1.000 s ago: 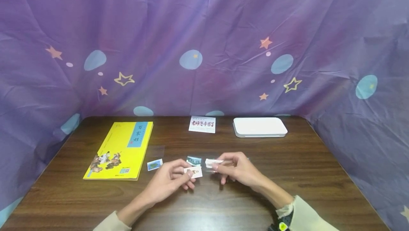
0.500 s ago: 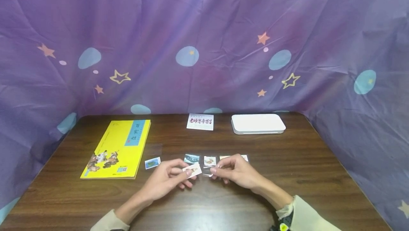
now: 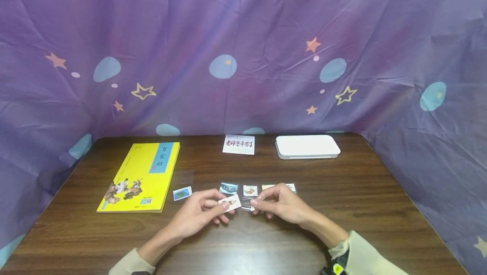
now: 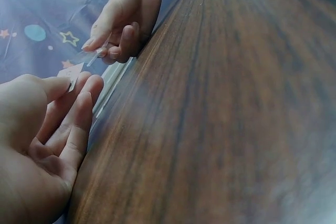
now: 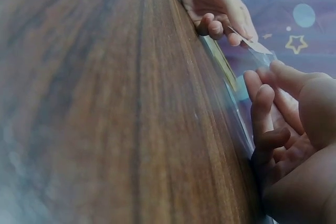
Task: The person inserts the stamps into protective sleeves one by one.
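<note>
A small picture card [image 3: 233, 202] is pinched near its edge by the left hand [image 3: 199, 211], apparently so that its front is left visible, and beside it, above the table [image 3: 243, 245], a clear sleeve [image 3: 247, 204] is pinched by the right hand [image 3: 287, 206].

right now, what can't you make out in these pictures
Head: much of the rightmost card, behind the right hand.
Head: part of the held card, covered by the left hand.
Head: black device on right wrist, cut off by bottom edge.
Left wrist: the held card's print, too small.
</note>
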Motion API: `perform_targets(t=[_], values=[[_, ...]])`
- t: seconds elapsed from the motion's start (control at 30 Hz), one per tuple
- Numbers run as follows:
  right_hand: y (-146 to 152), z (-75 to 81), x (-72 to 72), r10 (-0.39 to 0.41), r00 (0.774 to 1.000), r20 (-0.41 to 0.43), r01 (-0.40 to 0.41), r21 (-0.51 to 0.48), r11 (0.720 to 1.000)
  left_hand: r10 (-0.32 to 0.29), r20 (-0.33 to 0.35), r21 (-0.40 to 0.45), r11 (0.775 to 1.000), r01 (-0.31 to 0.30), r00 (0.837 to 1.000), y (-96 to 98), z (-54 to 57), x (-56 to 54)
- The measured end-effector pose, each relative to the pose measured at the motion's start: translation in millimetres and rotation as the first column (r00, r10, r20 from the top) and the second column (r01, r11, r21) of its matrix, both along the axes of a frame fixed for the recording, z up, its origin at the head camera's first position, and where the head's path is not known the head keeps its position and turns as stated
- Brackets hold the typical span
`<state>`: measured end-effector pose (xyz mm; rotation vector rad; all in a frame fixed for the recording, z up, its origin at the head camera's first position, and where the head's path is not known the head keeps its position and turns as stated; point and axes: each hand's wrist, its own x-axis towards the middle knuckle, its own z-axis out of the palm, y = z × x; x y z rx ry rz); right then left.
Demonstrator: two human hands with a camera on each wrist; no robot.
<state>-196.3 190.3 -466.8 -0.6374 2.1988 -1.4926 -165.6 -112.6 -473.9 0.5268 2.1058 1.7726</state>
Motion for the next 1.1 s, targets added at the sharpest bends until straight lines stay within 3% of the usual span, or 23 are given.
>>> perform_targets(t=[1.1], values=[[-1.1,0.6,2.3,-0.018,1.000,-0.009,0.018,0.012,1.000,-0.059,-0.030,-0.010,0.998,0.058,0.998,-0.2,1.6,1.7]])
